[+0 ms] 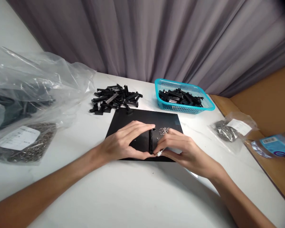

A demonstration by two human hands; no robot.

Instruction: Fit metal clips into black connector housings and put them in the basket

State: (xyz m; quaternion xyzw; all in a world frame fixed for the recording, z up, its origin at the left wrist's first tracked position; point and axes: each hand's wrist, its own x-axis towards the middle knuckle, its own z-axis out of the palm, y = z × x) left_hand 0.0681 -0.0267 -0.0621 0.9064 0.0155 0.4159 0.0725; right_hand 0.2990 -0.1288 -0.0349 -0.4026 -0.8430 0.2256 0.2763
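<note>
Upright over the black mat [123, 122] stands a long narrow black plastic part [150, 141]. My left hand [123, 142] grips it by its two ends, fingertips at the far end and thumb at the near end. At the near end, my right hand [180, 145] is closed with its fingertips against or very close to the part. A small white piece [159, 153] with a thin pale stem shows between those fingers; its kind is unclear. Behind the right fingers lies a small heap of shiny metal pieces [163, 130] on the mat, partly hidden.
A pile of black plastic parts [114, 98] lies behind the mat. Similar parts fill a blue basket [185, 109] at back right. Clear bags of metal pieces lie left [26, 148] and right [225, 129]. A blue-labelled package [273, 145] rests near a cardboard box [268, 91].
</note>
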